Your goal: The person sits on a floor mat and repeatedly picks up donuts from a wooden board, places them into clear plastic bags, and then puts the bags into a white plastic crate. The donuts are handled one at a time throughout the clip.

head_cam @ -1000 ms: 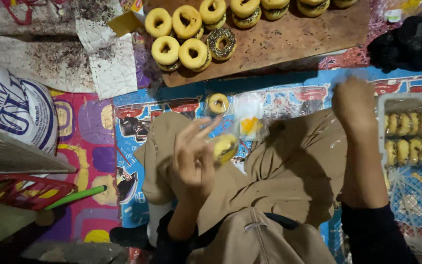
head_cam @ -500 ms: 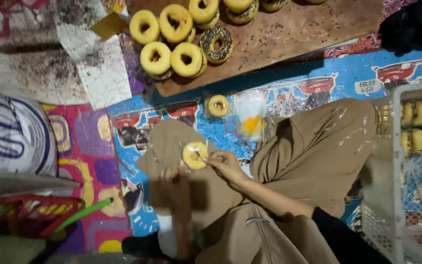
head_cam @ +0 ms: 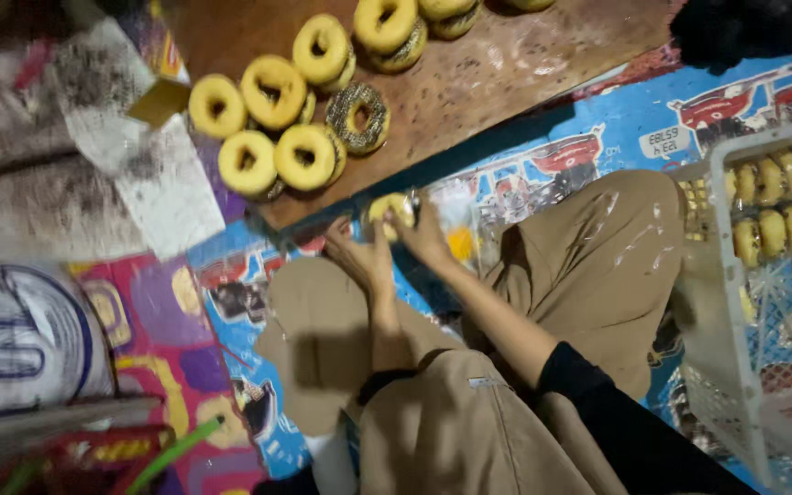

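A yellow-glazed donut (head_cam: 390,208) is held between my two hands just in front of the wooden board (head_cam: 506,73). My left hand (head_cam: 359,258) cups it from below and the left. My right hand (head_cam: 430,236), on the black-sleeved arm, pinches its right side. Both hands hover over the colourful mat (head_cam: 598,147), above my tan-trousered knees. On the board lie several yellow-glazed donuts (head_cam: 272,90) and one chocolate-sprinkled donut (head_cam: 357,117).
A clear plastic bag with something orange inside (head_cam: 462,240) lies on the mat beside my right hand. A white plastic crate (head_cam: 721,275) with rows of donuts stands at the right. Speckled paper sheets (head_cam: 153,183) and a printed sack (head_cam: 20,339) lie at the left.
Both hands have moved forward from over my lap to the board's edge with the donut. The right hand, earlier out by the crate, has joined the left on it. The view has tilted.
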